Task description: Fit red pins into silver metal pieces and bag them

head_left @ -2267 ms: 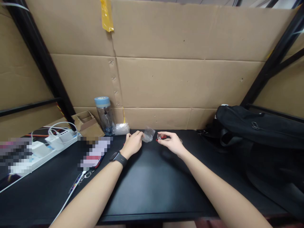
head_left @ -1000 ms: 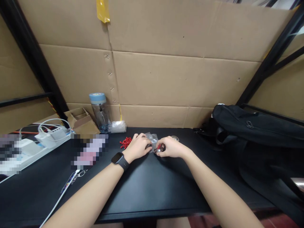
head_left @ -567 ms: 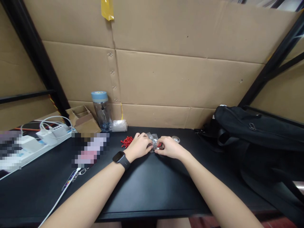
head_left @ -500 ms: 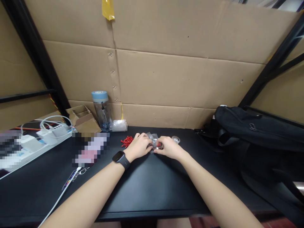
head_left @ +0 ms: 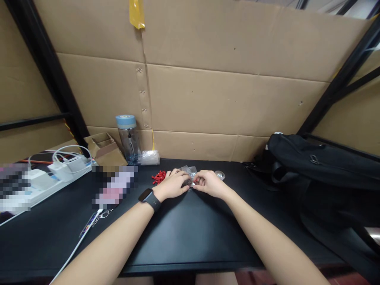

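Judged step in hand: close two-handed handling of small parts, low over the black worktop (head_left: 190,237). At right hand (head_left: 212,185): fingers narrow, apparently pinching a small red piece (head_left: 195,181) between thumb and forefinger, just beside the other fingertips. At left hand (head_left: 170,187): fingers curled low over a crumpled clear plastic bag (head_left: 189,169), near a dark item (head_left: 187,182); exact grip impossible to tell. By judgement, any further fine handling calls for a light, precise pinch at right and a steady bag at left. Containers: bag partly hidden behind both hands, contents unclear. Beyond right wrist, a round clear shallow container (head_left: 220,174), with a shiny interior, contents too small to tell. Farther left, an upright transparent bottle with blue lid (head_left: 126,122), and beside it an open brown cardboard box (head_left: 110,155), contents unseen. Beside left hand, a loose pile of small red pieces (head_left: 158,177), directly on the worktop.
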The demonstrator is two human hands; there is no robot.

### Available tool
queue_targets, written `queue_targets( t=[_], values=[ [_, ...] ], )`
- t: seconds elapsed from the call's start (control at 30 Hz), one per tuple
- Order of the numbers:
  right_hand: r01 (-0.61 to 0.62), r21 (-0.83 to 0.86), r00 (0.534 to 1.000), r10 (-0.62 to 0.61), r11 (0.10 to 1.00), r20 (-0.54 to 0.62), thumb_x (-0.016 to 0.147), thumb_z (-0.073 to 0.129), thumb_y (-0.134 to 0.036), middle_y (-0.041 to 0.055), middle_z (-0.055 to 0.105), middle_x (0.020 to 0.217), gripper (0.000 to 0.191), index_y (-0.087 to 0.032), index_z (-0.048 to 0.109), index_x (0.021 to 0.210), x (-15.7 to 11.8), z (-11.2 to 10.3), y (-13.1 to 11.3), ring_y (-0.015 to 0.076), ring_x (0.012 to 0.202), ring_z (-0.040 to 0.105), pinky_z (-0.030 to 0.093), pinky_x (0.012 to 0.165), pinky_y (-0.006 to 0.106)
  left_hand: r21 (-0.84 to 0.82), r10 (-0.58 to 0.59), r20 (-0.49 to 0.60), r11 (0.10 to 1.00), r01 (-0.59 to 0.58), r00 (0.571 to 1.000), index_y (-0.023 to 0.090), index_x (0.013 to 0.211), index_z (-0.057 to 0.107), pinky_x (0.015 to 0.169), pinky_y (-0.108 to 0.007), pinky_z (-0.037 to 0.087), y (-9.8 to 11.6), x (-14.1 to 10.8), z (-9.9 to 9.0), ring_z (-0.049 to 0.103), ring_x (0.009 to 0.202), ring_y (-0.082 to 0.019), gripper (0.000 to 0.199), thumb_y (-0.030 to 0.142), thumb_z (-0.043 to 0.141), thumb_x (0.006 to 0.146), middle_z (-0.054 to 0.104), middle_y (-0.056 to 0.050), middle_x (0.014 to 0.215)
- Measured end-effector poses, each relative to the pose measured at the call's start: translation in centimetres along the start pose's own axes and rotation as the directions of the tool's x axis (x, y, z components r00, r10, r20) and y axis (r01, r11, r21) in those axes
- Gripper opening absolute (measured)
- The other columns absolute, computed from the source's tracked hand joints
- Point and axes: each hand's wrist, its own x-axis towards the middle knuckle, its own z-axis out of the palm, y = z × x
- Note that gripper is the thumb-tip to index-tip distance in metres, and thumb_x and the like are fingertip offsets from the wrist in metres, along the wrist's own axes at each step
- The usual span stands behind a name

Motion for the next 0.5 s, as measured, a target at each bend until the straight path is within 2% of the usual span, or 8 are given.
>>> queue_targets(
  t=[0.2,0.4,0.5],
  values=[
    [0.021,-0.002,0.999,-0.021,1.0,-0.044,0.079,0.074,-0.017,0.0009,0.063,0.09,0.018,-0.02,0.068,0.096,0.2,1.0,0.0,0.0103,0.063,0.057,0.046,0.064,0.023,0.014,-0.018,-0.007,1.0,0.018,1.0,0.032,0.128,0.059,0.098,-0.053,0.04,0.2,-0.1,0.2,0.044,0.126,-0.034,0.038,0.043,0.052,0.092,0.057,-0.005,0.139],
    [-0.095,-0.252,0.985,0.053,0.963,-0.167,0.078,0.08,-0.03,0.0019,0.062,0.097,0.029,-0.024,0.064,0.102,0.7,1.6,-0.1,0.0186,0.089,0.06,0.045,0.077,0.028,-0.02,-0.054,-0.048,0.998,0.053,0.997,0.03,0.129,0.057,0.097,-0.051,0.041,0.1,0.2,0.4,0.046,0.123,-0.034,0.042,0.043,0.06,0.089,0.06,-0.007,0.135],
    [-0.181,-0.34,0.969,0.107,0.923,-0.225,0.077,0.081,-0.036,0.0031,0.061,0.101,0.032,-0.023,0.062,0.1,1.1,2.0,-0.1,0.0207,0.094,0.059,0.044,0.079,0.03,-0.044,-0.057,-0.082,0.998,0.054,0.995,0.031,0.129,0.056,0.097,-0.05,0.041,0.2,0.3,0.4,0.046,0.124,-0.034,0.044,0.041,0.064,0.087,0.06,-0.006,0.135]
  ],
)
